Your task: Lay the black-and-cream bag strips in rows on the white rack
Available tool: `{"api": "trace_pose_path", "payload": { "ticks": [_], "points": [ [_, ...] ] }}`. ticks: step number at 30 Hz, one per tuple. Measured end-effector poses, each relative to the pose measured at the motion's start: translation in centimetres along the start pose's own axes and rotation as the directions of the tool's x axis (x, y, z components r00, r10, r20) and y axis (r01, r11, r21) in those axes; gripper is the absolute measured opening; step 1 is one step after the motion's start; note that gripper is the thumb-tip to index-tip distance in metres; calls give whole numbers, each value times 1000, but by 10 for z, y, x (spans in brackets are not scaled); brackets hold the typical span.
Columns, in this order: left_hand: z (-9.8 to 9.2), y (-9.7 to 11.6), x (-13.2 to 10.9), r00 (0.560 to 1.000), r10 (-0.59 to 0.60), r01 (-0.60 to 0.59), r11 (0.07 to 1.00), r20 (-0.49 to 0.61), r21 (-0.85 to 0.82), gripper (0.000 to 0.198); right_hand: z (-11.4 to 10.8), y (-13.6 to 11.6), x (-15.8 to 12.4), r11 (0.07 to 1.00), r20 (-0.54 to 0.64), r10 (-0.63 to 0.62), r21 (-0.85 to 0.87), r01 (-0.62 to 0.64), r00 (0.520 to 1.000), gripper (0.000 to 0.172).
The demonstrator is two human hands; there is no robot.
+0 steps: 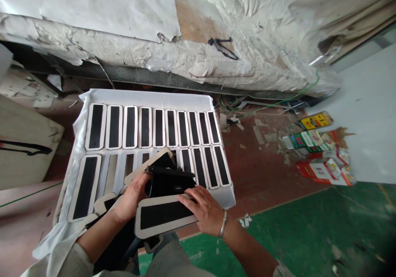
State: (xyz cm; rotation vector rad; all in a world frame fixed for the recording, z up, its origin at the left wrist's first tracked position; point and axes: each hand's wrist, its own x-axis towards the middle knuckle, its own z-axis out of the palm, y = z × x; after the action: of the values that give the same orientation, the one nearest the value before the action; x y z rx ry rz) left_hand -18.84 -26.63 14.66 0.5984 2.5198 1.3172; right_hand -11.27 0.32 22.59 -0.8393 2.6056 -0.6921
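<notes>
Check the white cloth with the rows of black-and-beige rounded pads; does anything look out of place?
Yes. Near the left hand, a heap of beige-edged black pads lies askew over the nearer row on the white cloth, hiding several pads, while the other pads sit straight and evenly spaced.

Matt black rubbery inlays (95,126) on smooth beige panels (104,124), creased white cloth (148,99)
</notes>
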Motion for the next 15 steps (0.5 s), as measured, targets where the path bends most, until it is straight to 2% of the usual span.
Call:
{"api": "trace_pose_path", "payload": {
  "ticks": [2, 3, 4, 5, 7, 8, 9, 10, 11, 12, 13, 14, 15],
  "points": [
    [-8, 13, -3, 982, 28, -11, 996, -184, 93, 53, -2, 2, -1, 999, -9, -7, -41, 6, 1000, 65],
    [-11, 20, -5, 975, 77, -45, 987, -207, 155, 59, -3, 2, -2, 999, -16, -14, -53, 13, 1000, 61],
    [-13, 26, -8, 976, 159, -125, 969, -150, 214, 61, -3, 2, -4, 998, -29, -27, -59, 25, 999, 57],
    [-12, 31, -11, 965, 261, -246, 938, -30, 245, 59, -2, 3, -7, 997, -47, -41, -61, 38, 998, 53],
    [-6, 41, -17, 873, 439, -475, 865, 213, 164, 50, 4, 6, -16, 998, -144, -1, -58, -8, 990, 50],
    [0, 46, -20, 822, 492, -535, 840, 285, 91, 46, 8, 9, -22, 995, -239, 85, -35, -97, 967, 49],
    [7, 51, -22, 793, 520, -558, 829, 318, 34, 44, 14, 12, -29, 975, -355, 217, 25, -222, 909, 48],
    [15, 55, -23, 791, 523, -554, 833, 317, 9, 43, 22, 15, -35, 924, -470, 379, 143, -356, 797, 45],
    [23, 60, -25, 806, 509, -539, 842, 303, 20, 42, 30, 17, -41, 827, -531, 560, 327, -456, 635, 44],
    [32, 63, -25, 826, 485, -521, 851, 286, 62, 41, 39, 17, -46, 681, -501, 732, 551, -482, 462, 43],
    [41, 66, -26, 842, 461, -508, 853, 281, 121, 41, 48, 16, -49, 476, -355, 874, 767, -431, 333, 44],
    [51, 68, -27, 851, 438, -499, 847, 291, 186, 42, 57, 12, -51, 220, -123, 950, 916, -336, 288, 48],
    [61, 70, -28, 855, 409, -491, 837, 319, 243, 43, 65, 8, -51, -35, 110, 943, 971, -236, 314, 56]
  ]
}}
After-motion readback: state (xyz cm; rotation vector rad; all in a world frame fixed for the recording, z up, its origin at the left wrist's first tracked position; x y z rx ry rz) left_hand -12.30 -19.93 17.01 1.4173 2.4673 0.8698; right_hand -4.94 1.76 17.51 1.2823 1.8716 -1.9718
